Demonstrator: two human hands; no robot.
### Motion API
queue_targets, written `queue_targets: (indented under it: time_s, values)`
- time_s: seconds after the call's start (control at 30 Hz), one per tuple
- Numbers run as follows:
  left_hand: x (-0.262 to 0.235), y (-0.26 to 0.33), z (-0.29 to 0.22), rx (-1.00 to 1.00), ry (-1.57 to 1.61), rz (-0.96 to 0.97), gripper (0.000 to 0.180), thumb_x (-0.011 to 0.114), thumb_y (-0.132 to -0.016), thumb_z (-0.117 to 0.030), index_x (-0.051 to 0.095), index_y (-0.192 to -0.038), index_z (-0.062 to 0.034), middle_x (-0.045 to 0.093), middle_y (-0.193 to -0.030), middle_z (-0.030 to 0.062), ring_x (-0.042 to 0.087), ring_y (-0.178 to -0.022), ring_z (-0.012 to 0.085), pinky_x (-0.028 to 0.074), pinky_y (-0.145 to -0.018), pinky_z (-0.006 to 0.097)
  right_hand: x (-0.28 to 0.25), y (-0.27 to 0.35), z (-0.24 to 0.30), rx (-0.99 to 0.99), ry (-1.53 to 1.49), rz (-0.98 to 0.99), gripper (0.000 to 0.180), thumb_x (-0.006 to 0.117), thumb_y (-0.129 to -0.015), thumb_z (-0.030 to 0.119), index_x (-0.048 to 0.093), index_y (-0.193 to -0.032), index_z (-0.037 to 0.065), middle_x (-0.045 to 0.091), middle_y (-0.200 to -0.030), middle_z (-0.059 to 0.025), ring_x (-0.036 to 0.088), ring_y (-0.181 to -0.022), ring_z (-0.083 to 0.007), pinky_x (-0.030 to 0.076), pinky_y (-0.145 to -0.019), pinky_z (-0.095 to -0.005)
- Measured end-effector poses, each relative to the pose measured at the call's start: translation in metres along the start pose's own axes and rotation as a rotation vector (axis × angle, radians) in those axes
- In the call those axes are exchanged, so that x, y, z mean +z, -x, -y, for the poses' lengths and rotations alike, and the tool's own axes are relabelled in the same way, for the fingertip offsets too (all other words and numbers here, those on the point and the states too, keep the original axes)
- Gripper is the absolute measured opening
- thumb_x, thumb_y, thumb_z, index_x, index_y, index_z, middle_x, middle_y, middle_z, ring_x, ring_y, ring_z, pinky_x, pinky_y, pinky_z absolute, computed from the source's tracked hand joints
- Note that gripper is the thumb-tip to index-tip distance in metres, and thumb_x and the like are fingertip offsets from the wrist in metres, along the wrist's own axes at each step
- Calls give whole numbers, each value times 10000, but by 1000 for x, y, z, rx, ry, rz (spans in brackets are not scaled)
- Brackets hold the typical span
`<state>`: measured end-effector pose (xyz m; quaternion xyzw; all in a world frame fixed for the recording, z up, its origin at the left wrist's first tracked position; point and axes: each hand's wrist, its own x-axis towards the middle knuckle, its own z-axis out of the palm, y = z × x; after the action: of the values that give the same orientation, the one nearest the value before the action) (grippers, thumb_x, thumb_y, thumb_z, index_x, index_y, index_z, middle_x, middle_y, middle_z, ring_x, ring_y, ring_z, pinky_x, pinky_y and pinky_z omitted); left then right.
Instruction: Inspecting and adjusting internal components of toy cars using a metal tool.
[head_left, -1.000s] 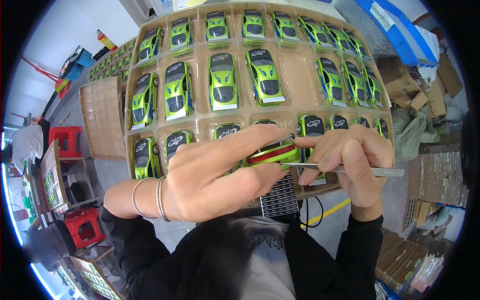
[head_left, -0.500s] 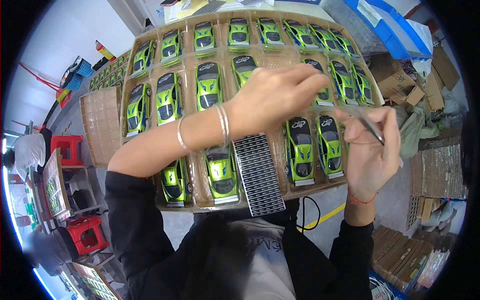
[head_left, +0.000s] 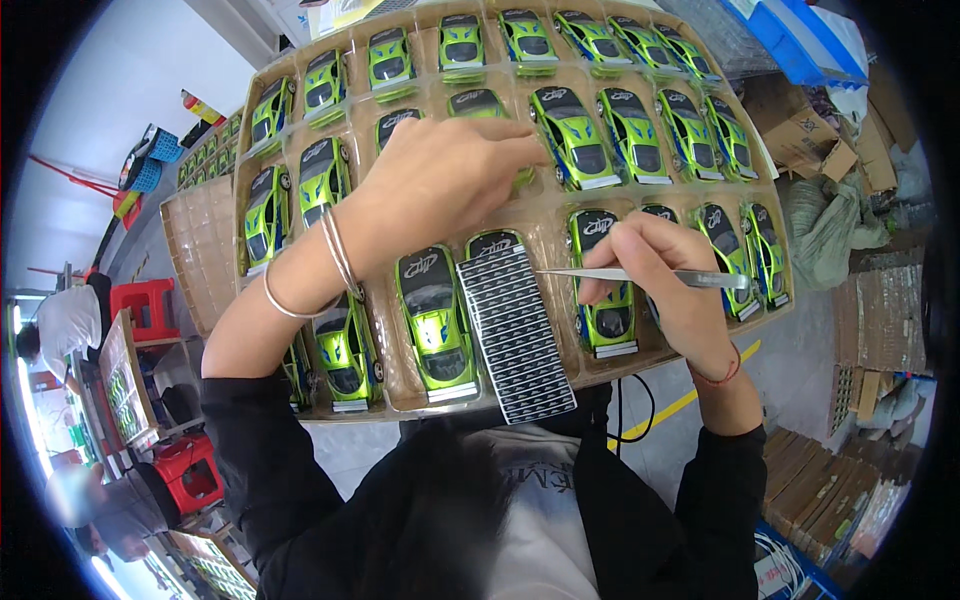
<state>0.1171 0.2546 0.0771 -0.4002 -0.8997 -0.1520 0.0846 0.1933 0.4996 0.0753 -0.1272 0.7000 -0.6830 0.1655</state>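
In the middle row of the tray, my left hand [head_left: 440, 170] lies across a green toy car [head_left: 478, 103], its fingers curled closed around it. The hand covers the car's middle, and the thumb is hidden. My right hand [head_left: 665, 275] pinches a pair of steel tweezers [head_left: 600, 273], whose tips point left. Beneath those tips, a dark sheet of small silver stickers [head_left: 515, 345] lies over the tray's near edge. It partly covers a toy car [head_left: 495, 243]. Another green toy car [head_left: 606, 325] sits under the right hand, just right of the sheet.
The brown tray [head_left: 390, 408] holds rows of similar green cars in clear plastic compartments. A blue bin [head_left: 800, 45] and an open carton [head_left: 800, 135] stand at far right, above stacked cardboard [head_left: 885, 340]. Red stools [head_left: 145, 308] and other people [head_left: 62, 325] are at left.
My left hand has moved left, from beside the middle-row gap to another car. A car now sits in that gap. My right hand has moved left and turned the tweezers toward the sticker sheet.
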Motion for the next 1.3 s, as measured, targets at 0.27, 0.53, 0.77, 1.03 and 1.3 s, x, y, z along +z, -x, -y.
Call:
queue_targets:
  time_s: [0.27,0.53,0.77,1.03,1.3]
  values:
    - [23,6,19,44,-151,-426,384,730,-839,-98,686,-1209,-189,669,-1283,66,705,-1005,278,599,-741,386,6,-18,-16,33,121,11,339,546,-1048,267,694,-930,-15,704,-769,-64,650,-698,-87,484,-614,-217]
    - [-70,59,-58,-224,300,-444,458,676,-913,54,538,-1349,78,660,-1261,194,670,-1137,256,546,-969,337,7,-22,-23,51,97,-41,335,542,-1039,258,696,-906,-8,703,-754,-61,627,-653,-74,459,-562,-209]
    - [-61,65,-70,-257,379,-252,504,755,-850,35,572,-1319,54,700,-1178,172,703,-1063,215,565,-917,322,9,-26,-24,33,103,-33,338,535,-1040,261,696,-909,-6,700,-747,-55,612,-638,-65,451,-550,-207]
    - [-53,63,-70,-264,435,-271,519,755,-835,53,570,-1319,59,702,-1175,168,692,-1093,214,544,-951,318,8,-24,-26,43,149,-58,348,536,-1040,271,683,-893,-8,692,-728,-58,617,-630,-74,447,-546,-210]
    - [-55,66,-67,-251,433,-246,526,761,-826,59,575,-1318,58,708,-1165,166,694,-1086,212,541,-949,317,9,-26,-27,44,157,-57,348,537,-1041,269,679,-887,-9,690,-723,-63,626,-628,-79,446,-529,-213]
